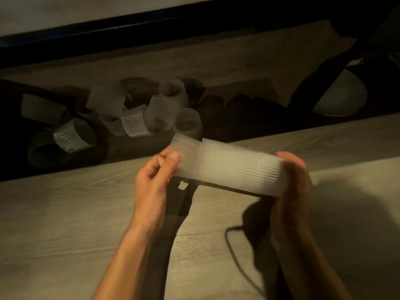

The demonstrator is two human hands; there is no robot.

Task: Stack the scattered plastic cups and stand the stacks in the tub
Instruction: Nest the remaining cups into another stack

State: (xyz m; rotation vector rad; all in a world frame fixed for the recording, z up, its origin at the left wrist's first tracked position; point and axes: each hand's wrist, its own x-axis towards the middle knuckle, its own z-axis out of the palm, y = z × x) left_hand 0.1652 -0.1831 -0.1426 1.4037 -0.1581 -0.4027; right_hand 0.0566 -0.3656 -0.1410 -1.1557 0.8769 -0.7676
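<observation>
A stack of cups (238, 172), clear and ribbed, lies on its side in the air between the two hands, just above the pale wood-grain table (65, 213). The left hand (154, 176) pinches the end cup (186, 148) at its own side of the stack, thumb flat on the ribbed wall and the fingers curled behind it; this cup sits partly nested in the rest, with a step showing where it enters. The right hand (292, 176), blurred, wraps the opposite end of the stack, fingers curled over the top and the palm beneath. Beyond the left hand, past the table's far edge, loose cups (134, 123) lie tumbled on their sides in a dark low space; I cannot tell if that is the tub. Below the right hand a dark cable (232, 250) loops over the table. Far beyond the right hand sits a white rounded object (344, 96)
</observation>
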